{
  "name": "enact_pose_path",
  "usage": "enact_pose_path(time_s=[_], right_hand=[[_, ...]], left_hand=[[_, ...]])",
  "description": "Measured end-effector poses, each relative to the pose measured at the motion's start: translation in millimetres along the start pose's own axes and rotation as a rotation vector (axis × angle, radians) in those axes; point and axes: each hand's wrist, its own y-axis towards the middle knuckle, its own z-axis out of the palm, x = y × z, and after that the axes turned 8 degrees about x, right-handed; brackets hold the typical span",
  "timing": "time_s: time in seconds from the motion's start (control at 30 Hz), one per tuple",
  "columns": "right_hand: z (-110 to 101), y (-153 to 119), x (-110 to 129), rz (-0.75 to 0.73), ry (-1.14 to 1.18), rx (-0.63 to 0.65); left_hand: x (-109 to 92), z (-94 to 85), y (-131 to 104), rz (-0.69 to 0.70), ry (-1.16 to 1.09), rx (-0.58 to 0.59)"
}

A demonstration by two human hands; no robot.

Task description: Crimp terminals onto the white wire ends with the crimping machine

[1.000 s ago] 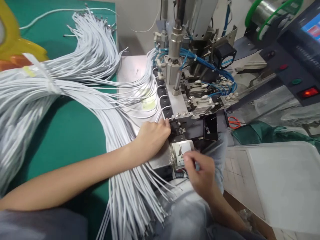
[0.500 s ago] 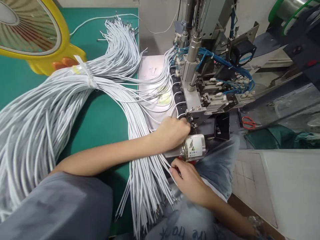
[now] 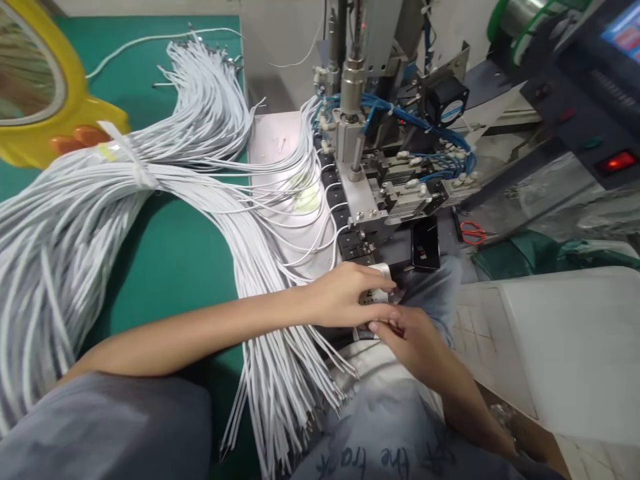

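Observation:
My left hand point(image 3: 355, 293) reaches over a labelled jar point(image 3: 383, 270), partly covering it. Its thumb and fingers are apart, and the lower fingertips meet my right hand point(image 3: 413, 337). The fingers of my right hand are curled together; whatever is between them is too small or hidden to name. A large bundle of white cables point(image 3: 200, 190), tied with a white strip, passes under my left forearm, its loose ends hanging near my lap. Several single cables run into a row of black blocks point(image 3: 335, 193) on the machine point(image 3: 357, 160).
A yellow fan point(image 3: 75, 87) stands at the left on the green table mat point(image 3: 175, 267). Beyond my hands lie a dark phone point(image 3: 425, 243) and red-handled scissors point(image 3: 473, 233). A control box with a lit red switch point(image 3: 617, 162) is at the right, above a white surface point(image 3: 575, 340).
My left hand has moved off the black block down over the jar and its fingers have spread. My right hand has moved away from the cable ends up to it. The view has shifted right.

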Motion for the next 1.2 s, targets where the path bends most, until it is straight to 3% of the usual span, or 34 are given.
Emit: enact_pose_path(time_s=[0.17,0.3,0.47,0.6,0.83,1.03,1.2], right_hand=[[-36.4,-0.8,6.6,0.015,0.257,-0.302],[-32.6,7.0,5.8,-0.080,0.502,-0.412],[-18.7,20.3,3.0,-0.190,0.660,-0.497],[-11.9,30.2,5.0,-0.266,0.675,-0.612],[0.0,40.1,8.9,-0.344,0.709,-0.579],[-4.3,39.7,13.5,-0.327,0.398,-0.707],[-7.9,40.3,17.3,-0.301,0.298,-0.728]], left_hand=[[7.2,-2.5,2.7,-0.007,-0.329,0.091],[0.9,-5.5,3.6,-0.054,-0.473,0.111],[-3.6,-6.2,5.3,-0.064,-0.350,-0.048],[-1.3,-4.1,5.7,-0.047,-0.353,-0.112],[-3.4,-2.7,5.6,-0.063,-0.514,-0.181],[4.0,0.2,4.7,0.080,-0.257,-0.351],[7.9,1.0,3.7,0.125,-0.153,-0.422]])
